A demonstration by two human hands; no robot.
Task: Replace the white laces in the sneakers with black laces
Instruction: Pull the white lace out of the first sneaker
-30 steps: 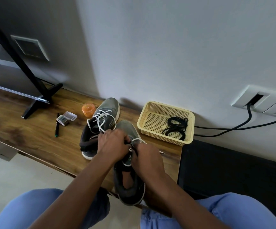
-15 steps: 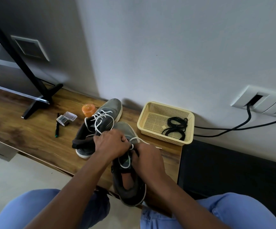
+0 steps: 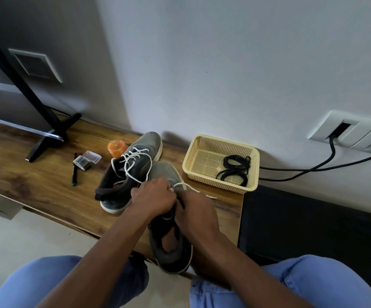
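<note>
Two grey sneakers stand on the wooden shelf (image 3: 35, 181). The far sneaker (image 3: 133, 165) keeps its white lace (image 3: 135, 161), loosely threaded. The near sneaker (image 3: 169, 243) points away from me, its heel over the shelf's front edge. My left hand (image 3: 153, 196) and my right hand (image 3: 195, 210) meet over its tongue, fingers curled, pinching its white lace (image 3: 189, 187); a loose end trails right across the wood. The eyelets are hidden under my hands. Coiled black laces (image 3: 235, 170) lie in the yellow basket (image 3: 193, 158).
Left of the shoes are an orange lidded jar (image 3: 116, 147), a small clear plastic box (image 3: 87, 160) and a dark pen (image 3: 74, 172). A black stand foot (image 3: 49, 138) sits further left. Black cables (image 3: 313, 170) run from wall sockets behind the basket. A dark surface (image 3: 302, 218) adjoins the shelf's right end.
The far sneaker has slid left and turned, its heel swinging away from the near one. My hands shifted slightly left and up on the near sneaker's lace, whose loose end now lies further right.
</note>
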